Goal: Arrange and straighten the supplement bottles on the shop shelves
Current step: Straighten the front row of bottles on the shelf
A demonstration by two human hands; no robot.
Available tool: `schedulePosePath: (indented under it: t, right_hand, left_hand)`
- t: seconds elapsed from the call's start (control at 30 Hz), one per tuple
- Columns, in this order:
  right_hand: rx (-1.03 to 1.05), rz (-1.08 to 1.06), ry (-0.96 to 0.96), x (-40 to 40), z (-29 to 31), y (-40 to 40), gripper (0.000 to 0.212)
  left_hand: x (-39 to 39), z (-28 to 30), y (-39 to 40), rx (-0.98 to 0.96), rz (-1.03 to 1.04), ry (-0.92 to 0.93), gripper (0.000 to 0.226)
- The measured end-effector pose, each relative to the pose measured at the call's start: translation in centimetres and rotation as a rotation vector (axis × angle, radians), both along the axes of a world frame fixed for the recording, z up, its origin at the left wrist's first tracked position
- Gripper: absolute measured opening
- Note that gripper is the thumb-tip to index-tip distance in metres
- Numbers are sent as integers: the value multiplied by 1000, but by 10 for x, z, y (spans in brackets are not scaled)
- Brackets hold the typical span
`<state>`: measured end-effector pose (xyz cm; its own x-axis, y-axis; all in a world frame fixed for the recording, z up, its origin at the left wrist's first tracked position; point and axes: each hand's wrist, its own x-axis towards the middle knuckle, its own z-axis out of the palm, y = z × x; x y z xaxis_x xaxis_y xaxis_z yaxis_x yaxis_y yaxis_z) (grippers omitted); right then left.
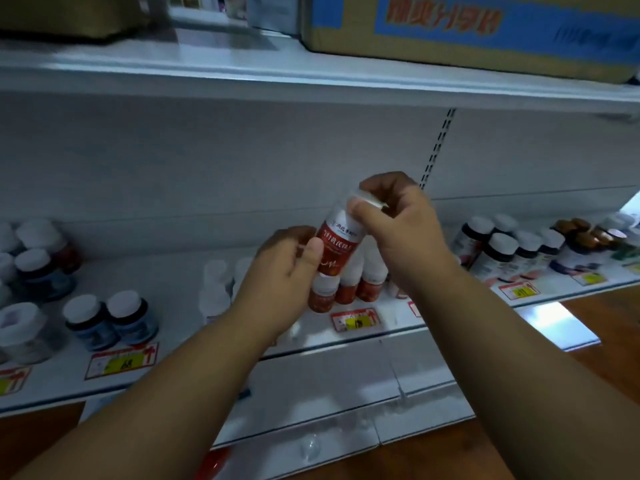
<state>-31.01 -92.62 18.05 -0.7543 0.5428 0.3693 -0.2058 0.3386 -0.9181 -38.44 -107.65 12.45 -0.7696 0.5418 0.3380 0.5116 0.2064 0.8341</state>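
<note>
Both forearms are raised as a light, stiff, smooth red bottle [341,249] is gripped at the label by the left hand [284,268] and pinched at its white cap by the right hand [398,220], tilted above the shelf [346,334].

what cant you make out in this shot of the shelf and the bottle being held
Head view:
- Red-label bottle: cap hidden by right hand; lower side by left hand.
- Red bottles behind: count hidden by the hands.
- Price tag: print blurred.
- Cardboard box: cut off by top edge.
</note>
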Motion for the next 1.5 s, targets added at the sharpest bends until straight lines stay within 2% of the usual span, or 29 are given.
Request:
schedulePosePath:
  t: [0.13,0.23,0.33,0.53,0.73,1.0,1.13,1.5]
  right_hand:
    - [138,-15,6,-30,1,29,23]
    - [247,22,-50,-50,-11,51,26]
    - [359,99,-160,-68,-25,72,24]
    - [406,251,-133,-102,-43,91,24]
    - [659,430,-407,-126,-62,96,23]
    - [871,581,-609,-136,-71,89,16]
    - [905,596,-679,-141,-71,88,17]
    - [907,632,-716,-140,-63,85,13]
  left_hand:
    - [-27,-1,21,-53,130,59,57]
    - [-42,-4,36,-179,157,23,51]
    - [-55,-5,45,-209,195,36,43]
    - [-59,-14,51,-198,343,11,34]
    - [-55,-22,50,-167,425,-29,27]
    - [-52,-29,47,-182,462,20,25]
    - [-52,-30,47,-184,444,23,25]
    - [-49,-30,48,-224,430,30,25]
